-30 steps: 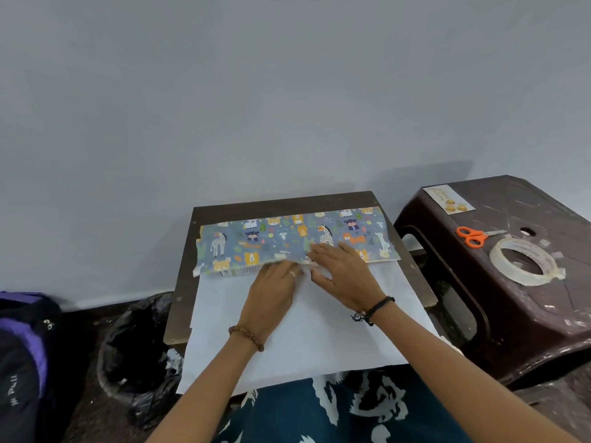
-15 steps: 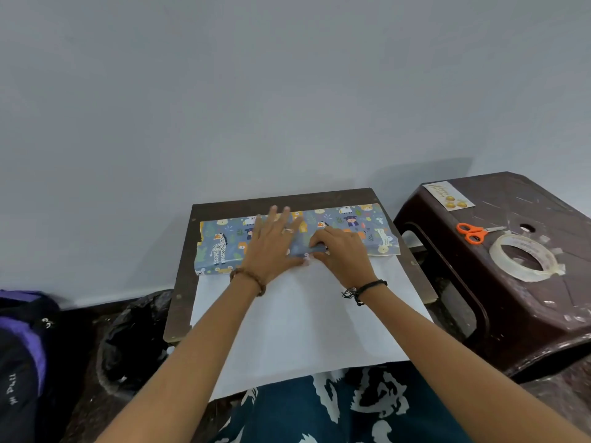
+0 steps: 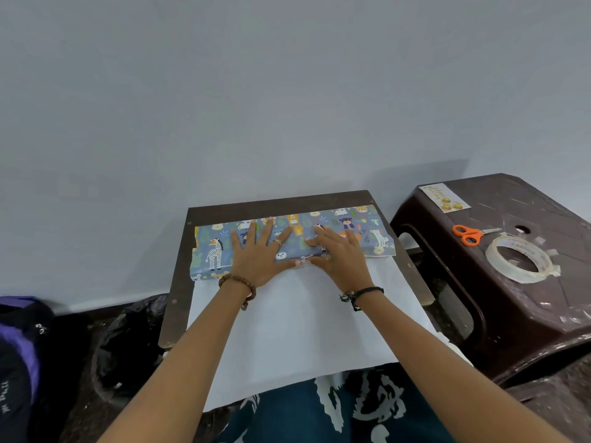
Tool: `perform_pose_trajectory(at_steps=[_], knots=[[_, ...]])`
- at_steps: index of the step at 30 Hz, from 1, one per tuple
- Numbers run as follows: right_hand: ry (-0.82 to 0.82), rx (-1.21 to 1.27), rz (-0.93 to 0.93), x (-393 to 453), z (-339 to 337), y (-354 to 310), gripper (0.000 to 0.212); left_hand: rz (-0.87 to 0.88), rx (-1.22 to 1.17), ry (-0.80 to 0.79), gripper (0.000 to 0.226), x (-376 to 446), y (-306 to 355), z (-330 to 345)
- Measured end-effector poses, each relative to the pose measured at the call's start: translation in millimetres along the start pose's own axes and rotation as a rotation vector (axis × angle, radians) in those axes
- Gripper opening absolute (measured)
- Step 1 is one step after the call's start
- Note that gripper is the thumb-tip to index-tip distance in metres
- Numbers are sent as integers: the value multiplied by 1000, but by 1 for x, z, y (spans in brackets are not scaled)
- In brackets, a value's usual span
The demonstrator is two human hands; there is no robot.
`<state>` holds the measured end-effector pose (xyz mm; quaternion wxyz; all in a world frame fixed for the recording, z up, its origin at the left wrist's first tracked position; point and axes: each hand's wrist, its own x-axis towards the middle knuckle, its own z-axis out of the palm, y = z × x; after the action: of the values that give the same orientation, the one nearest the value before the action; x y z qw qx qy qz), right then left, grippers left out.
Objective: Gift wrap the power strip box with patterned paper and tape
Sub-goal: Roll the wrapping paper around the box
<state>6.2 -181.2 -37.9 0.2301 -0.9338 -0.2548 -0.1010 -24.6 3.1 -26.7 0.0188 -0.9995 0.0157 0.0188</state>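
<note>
1. Both hands are flat on the wrapped bundle; left hand [image 3: 259,254] has its fingers spread and straight, pressing the patterned paper [image 3: 319,231] down; right hand [image 3: 339,254] lies just beside it, fingers mostly straight and pressing along the near fold, gripping nothing as far as I can see.
2. power strip box is under that animal-print flap at the far side of the tabletop [image 3: 275,203]; fully covered, so you only get its shape; the white underside of the sheet [image 3: 303,324] runs from the box back to the person's lap.
3. Step looks like creasing the first flap over the box; early days, nothing taped yet that I can see.
4. Next move probably needs one hand pinning the flap while the other goes for the tape roll [image 3: 519,262] on the brown plastic stool [image 3: 511,314], well apart to the right; orange scissors [image 3: 468,234] sit near it.
5. Containers: black bin bag [image 3: 128,340] on the floor to the left; can't tell what's in it.
</note>
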Motion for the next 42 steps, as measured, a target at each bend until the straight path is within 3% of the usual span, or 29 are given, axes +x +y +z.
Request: perform_pose_trajectory(at_steps=[2,5,9,11,33,36,38,42], knots=[[11,15,7,-1,1,-1,34,-13,9,-2,122,0,1,2],[25,16,22,-4,3,-4,33,-10,12,-2,120,0,-1,4],[54,25,36,-5,4,-6,32,-8,21,-3,74,1,-1,6],[57,13,43,-5,3,-7,36,-11,16,-14,70,2,-2,8],[-15,-233,-29,-11,-6,-8,52,13,48,-16,82,-8,-1,2],[64,-216,-35,-15,-2,-11,52,6,31,1,108,-10,3,-1],[21,-215,-25,-15,-3,-10,60,-6,9,-9,121,-10,3,0],[-117,-255,-34,-13,-6,-5,77,16,57,15,110,-9,1,4]])
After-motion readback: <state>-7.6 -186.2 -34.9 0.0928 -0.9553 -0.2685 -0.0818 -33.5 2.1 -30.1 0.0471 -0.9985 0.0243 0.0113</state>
